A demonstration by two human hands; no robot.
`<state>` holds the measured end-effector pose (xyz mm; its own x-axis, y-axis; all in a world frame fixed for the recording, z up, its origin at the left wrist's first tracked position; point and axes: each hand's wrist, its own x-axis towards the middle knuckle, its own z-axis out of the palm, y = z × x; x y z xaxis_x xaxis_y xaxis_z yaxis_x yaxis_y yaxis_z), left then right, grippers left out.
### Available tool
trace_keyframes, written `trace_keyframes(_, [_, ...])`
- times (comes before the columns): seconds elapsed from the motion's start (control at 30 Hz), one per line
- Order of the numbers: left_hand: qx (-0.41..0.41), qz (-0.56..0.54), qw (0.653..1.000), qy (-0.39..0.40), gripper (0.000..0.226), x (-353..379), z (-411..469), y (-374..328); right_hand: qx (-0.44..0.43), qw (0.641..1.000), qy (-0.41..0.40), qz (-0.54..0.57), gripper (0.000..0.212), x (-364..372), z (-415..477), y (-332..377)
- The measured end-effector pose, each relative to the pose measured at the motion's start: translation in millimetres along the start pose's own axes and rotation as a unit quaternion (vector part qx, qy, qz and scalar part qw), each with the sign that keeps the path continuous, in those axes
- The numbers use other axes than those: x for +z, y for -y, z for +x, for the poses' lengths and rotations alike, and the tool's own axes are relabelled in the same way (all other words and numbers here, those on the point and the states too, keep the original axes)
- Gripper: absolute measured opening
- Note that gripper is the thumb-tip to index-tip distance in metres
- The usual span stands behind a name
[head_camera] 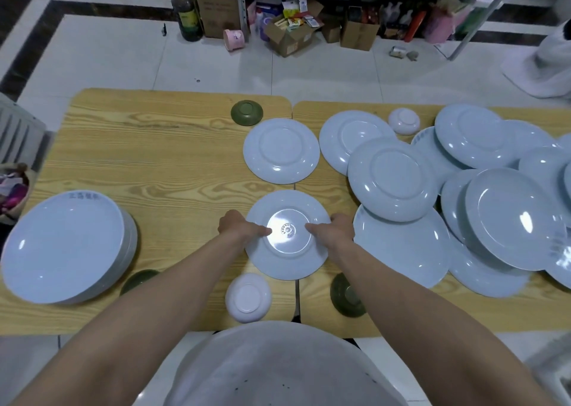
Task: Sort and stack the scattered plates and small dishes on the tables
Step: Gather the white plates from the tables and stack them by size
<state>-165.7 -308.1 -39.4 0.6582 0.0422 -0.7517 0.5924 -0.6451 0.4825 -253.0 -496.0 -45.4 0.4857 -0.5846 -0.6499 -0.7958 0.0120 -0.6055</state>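
Note:
An upside-down white plate [287, 260] lies at the seam of two wooden tables. My left hand [239, 228] grips its left rim, thumb on the plate's base. My right hand [335, 229] grips the right rim the same way. Another upside-down white plate [281, 150] lies just beyond it. A stack of upright white plates [61, 248] stands at the left. Several white plates [392, 180] lie overlapping in a heap on the right table. Small pale dishes [248, 297] [404, 121] and small green dishes [246, 112] [346, 296] [139, 280] lie upside down around them.
The left wooden table [154, 152] shows bare wood between the stack and the middle plates. Boxes [290, 34], a dark bottle [187, 16] and shelf clutter stand on the tiled floor beyond. A basket [12, 189] sits at the far left.

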Motion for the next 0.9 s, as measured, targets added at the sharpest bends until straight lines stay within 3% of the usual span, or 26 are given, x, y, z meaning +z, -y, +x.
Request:
trace_keyframes(0.07, [0.000, -0.031, 0.999, 0.008, 0.063, -3, 0, -2, -0.011, 0.999, 0.015, 0.041, 0.029, -5, 0, 5])
trace_keyframes(0.3, [0.064, -0.107, 0.992, -0.002, 0.043, -14, -7, -15, -0.088, 0.988, 0.036, 0.125, 0.034, -21, -9, 33])
trace_keyframes(0.57, [0.158, -0.118, 0.977, -0.078, 0.059, -31, -27, -52, -0.171, 0.969, -0.041, 0.172, 0.035, -29, -23, 71])
trace_keyframes(0.77, [0.304, -0.099, 0.934, -0.156, 0.057, -33, -56, -81, -0.155, 0.940, -0.091, 0.289, 0.056, -36, -37, 109])
trace_keyframes(0.9, [0.362, -0.105, 0.910, -0.173, 0.048, -36, -64, -89, -0.118, 0.926, -0.068, 0.352, 0.050, -39, -36, 119])
